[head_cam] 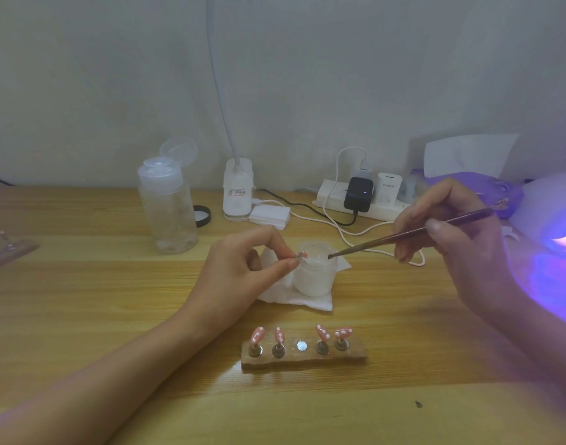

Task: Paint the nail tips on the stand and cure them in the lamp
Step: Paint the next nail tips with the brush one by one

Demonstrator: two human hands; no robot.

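A wooden stand [304,359] near the table's front carries several pink nail tips with white dots [257,335]; its middle magnet slot [302,345] is bare. My left hand [243,274] pinches one small pink nail tip on its holder [301,254] just left of a small white jar [313,273]. My right hand [451,232] grips a thin brush [403,234] whose tip sits at the jar's open mouth. The curing lamp [554,226] glows violet at the right edge.
The jar stands on a white tissue [294,298]. Behind are a clear pump bottle [167,207], a black lid [202,216], a desk lamp base [238,191], white pads [270,216], a power strip with chargers [358,194] and white cables [349,232].
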